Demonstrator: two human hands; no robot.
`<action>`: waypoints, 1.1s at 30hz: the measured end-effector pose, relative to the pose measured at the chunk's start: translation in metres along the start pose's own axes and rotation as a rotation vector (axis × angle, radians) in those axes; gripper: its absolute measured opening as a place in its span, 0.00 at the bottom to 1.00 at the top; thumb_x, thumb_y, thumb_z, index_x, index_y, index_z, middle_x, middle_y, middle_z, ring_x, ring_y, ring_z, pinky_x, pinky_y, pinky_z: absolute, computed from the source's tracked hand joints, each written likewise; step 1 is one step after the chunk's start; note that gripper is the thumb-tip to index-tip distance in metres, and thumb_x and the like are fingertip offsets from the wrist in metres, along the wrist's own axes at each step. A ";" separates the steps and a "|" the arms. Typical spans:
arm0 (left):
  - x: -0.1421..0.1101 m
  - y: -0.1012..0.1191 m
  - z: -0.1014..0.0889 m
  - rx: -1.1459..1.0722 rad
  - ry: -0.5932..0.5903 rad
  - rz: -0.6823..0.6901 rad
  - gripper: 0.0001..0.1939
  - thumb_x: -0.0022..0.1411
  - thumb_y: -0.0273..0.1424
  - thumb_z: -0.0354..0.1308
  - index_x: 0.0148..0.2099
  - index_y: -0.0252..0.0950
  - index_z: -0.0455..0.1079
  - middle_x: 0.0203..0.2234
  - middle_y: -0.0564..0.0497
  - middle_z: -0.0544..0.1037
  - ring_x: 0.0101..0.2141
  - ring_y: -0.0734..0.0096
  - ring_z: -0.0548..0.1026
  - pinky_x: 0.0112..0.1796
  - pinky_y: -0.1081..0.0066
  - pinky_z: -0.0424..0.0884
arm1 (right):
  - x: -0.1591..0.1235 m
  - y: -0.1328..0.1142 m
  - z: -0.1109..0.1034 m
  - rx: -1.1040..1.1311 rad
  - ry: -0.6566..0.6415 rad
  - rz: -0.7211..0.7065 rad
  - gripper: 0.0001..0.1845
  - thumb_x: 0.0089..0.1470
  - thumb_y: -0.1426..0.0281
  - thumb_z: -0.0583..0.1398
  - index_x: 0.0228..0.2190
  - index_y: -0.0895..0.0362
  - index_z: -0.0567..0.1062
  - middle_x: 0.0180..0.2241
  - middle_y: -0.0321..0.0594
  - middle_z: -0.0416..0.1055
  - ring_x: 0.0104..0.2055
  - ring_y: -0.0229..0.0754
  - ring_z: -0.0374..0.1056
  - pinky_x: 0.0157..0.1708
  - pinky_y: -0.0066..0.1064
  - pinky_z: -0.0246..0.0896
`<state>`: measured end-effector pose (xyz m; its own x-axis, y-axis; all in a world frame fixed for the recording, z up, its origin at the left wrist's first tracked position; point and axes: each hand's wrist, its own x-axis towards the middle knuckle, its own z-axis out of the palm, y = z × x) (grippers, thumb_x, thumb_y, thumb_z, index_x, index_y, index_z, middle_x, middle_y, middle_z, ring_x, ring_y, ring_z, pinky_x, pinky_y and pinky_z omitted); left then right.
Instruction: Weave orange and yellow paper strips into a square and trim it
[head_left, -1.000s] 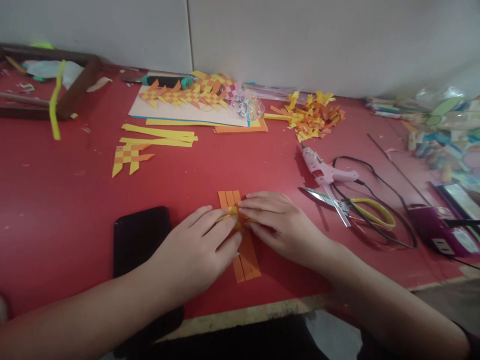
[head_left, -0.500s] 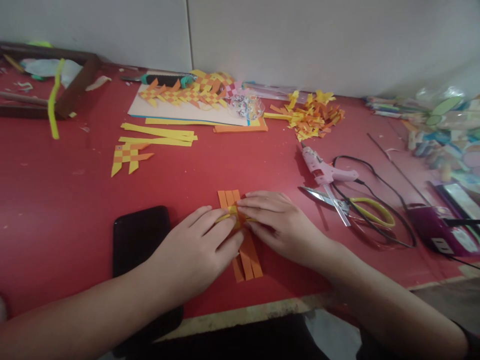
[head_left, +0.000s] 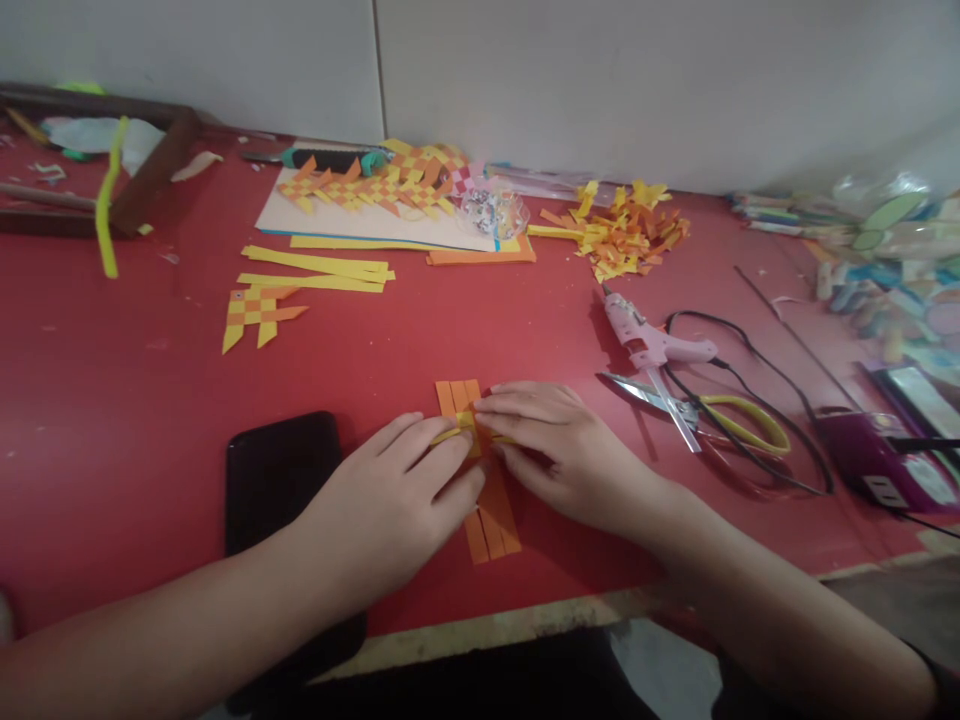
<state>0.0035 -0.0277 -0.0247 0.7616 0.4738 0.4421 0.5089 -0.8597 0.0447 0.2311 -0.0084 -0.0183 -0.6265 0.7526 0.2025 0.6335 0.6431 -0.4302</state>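
Three orange paper strips [head_left: 491, 522] lie side by side on the red table [head_left: 150, 400], running away from me. A yellow strip [head_left: 463, 424] crosses them near their far end. My left hand [head_left: 394, 505] rests on the strips, its fingers pressed together on the yellow strip. From the right, my right hand [head_left: 559, 450] pinches the same yellow strip with its fingertips. The middle of the orange strips is hidden under both hands.
A black phone [head_left: 281, 480] lies beside my left wrist. A pink glue gun [head_left: 645, 340], yellow-handled scissors [head_left: 712, 415] and a black cord sit to the right. Yellow strips [head_left: 315, 268], a woven paper fish [head_left: 259, 312], a sheet with several woven pieces [head_left: 375, 195] and paper scraps [head_left: 622, 230] lie farther back.
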 end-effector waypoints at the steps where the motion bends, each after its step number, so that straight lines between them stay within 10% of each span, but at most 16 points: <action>1: 0.000 0.000 0.000 0.003 0.001 -0.002 0.11 0.65 0.22 0.53 0.43 0.32 0.76 0.42 0.40 0.80 0.44 0.52 0.77 0.45 0.53 0.76 | 0.000 0.000 0.000 0.002 0.001 0.001 0.17 0.61 0.75 0.56 0.49 0.55 0.77 0.51 0.43 0.76 0.55 0.48 0.69 0.55 0.48 0.65; 33: 0.003 0.001 -0.004 -0.003 -0.020 0.019 0.09 0.64 0.22 0.55 0.41 0.29 0.76 0.38 0.40 0.80 0.38 0.54 0.77 0.37 0.58 0.78 | 0.002 0.001 0.003 -0.002 0.045 0.001 0.14 0.62 0.74 0.57 0.46 0.54 0.79 0.48 0.42 0.78 0.53 0.46 0.71 0.54 0.47 0.66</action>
<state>0.0050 -0.0282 -0.0202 0.7791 0.4607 0.4250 0.4926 -0.8693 0.0393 0.2292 -0.0069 -0.0210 -0.6050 0.7587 0.2416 0.6348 0.6428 -0.4288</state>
